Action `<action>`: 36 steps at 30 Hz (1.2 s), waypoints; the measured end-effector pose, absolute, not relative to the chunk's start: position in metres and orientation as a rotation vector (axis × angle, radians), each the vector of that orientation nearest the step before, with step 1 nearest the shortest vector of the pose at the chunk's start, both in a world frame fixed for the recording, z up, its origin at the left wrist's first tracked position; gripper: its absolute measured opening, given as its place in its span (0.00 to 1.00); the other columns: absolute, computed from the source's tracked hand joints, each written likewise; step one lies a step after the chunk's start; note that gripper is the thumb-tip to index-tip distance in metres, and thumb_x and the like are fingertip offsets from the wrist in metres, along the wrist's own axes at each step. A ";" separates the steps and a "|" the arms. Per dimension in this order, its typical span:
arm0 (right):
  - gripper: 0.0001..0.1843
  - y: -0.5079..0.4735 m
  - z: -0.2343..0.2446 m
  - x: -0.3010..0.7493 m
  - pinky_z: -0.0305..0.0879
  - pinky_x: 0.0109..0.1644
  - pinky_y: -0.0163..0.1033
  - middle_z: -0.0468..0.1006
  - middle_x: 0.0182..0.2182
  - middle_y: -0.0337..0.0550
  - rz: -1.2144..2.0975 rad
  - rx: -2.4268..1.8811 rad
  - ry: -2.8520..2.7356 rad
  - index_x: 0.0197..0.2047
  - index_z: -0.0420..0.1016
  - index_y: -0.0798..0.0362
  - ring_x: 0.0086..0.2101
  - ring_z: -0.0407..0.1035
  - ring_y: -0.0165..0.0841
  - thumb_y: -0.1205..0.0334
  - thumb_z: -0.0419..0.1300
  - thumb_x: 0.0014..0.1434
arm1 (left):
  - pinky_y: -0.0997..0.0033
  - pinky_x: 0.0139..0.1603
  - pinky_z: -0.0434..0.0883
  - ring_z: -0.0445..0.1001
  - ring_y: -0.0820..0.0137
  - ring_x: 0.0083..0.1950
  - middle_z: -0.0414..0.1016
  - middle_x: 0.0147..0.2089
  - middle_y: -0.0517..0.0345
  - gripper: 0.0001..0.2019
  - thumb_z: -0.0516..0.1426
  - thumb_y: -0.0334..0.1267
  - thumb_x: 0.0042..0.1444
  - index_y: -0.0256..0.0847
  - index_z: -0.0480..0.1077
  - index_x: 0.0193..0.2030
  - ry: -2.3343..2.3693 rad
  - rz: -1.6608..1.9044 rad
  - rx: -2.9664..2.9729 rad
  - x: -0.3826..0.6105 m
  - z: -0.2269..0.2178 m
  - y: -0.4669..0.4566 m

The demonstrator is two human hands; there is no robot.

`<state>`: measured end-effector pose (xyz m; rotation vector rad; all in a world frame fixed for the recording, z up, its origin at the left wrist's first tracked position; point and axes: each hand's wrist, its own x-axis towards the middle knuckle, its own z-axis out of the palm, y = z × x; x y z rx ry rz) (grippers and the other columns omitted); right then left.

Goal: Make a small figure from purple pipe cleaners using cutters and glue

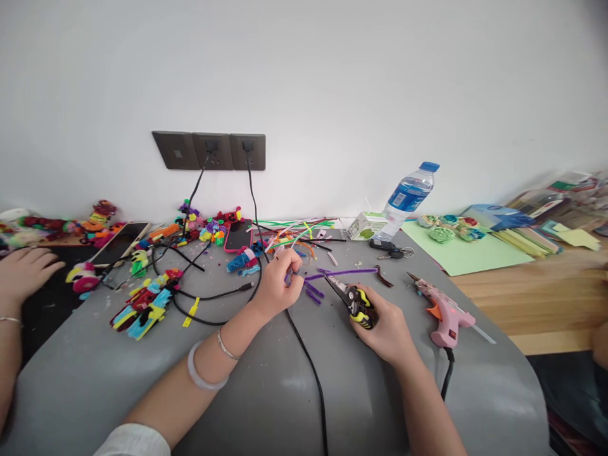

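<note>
My left hand [281,285] is closed in a pinch at the middle of the grey table, with a bit of purple pipe cleaner showing at its fingertips. In my right hand [387,329] is a pair of pliers [352,300] with black and yellow handles, its pointed jaws aimed up and left. The jaw tips are close to a long purple pipe cleaner [354,272]; whether they touch it I cannot tell. Short purple pieces [313,292] lie between my hands. A dark brown pipe cleaner piece [384,277] is at the long one's right end.
A pink glue gun [446,316] lies at right, near keys [395,253], a water bottle [409,197] and a small carton [367,226]. Black cables [306,354] cross the table. Pipe-cleaner figures [147,304] and a phone [238,235] are left. Another person's hand [26,272] rests far left.
</note>
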<state>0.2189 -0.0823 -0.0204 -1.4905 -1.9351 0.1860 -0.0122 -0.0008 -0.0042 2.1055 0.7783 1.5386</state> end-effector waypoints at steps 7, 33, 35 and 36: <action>0.23 -0.083 -0.020 0.219 0.70 0.36 0.34 0.83 0.38 0.44 0.185 -1.496 -1.935 0.50 0.73 0.51 0.32 0.78 0.35 0.65 0.56 0.49 | 0.67 0.34 0.57 0.54 0.70 0.31 0.52 0.29 0.62 0.14 0.47 0.20 0.44 0.43 0.48 0.30 0.736 1.552 2.172 -0.013 0.000 -0.002; 0.22 -0.083 -0.018 0.218 0.70 0.36 0.34 0.83 0.38 0.44 0.189 -1.501 -1.937 0.50 0.73 0.52 0.32 0.77 0.35 0.65 0.55 0.49 | 0.67 0.37 0.61 0.57 0.69 0.31 0.55 0.27 0.62 0.12 0.49 0.22 0.45 0.44 0.52 0.29 0.777 1.647 2.264 -0.012 0.005 -0.006; 0.22 -0.083 -0.018 0.218 0.70 0.36 0.34 0.83 0.38 0.44 0.189 -1.500 -1.936 0.49 0.73 0.52 0.32 0.77 0.35 0.65 0.55 0.49 | 0.68 0.35 0.61 0.58 0.70 0.30 0.58 0.28 0.62 0.10 0.49 0.23 0.46 0.43 0.54 0.30 0.798 1.590 2.242 -0.013 0.004 -0.005; 0.22 -0.083 -0.018 0.218 0.70 0.36 0.34 0.83 0.38 0.45 0.191 -1.499 -1.933 0.50 0.73 0.52 0.32 0.77 0.35 0.65 0.55 0.49 | 0.69 0.34 0.61 0.59 0.71 0.30 0.59 0.29 0.62 0.09 0.50 0.24 0.47 0.43 0.56 0.32 0.805 1.538 2.224 -0.014 0.003 -0.005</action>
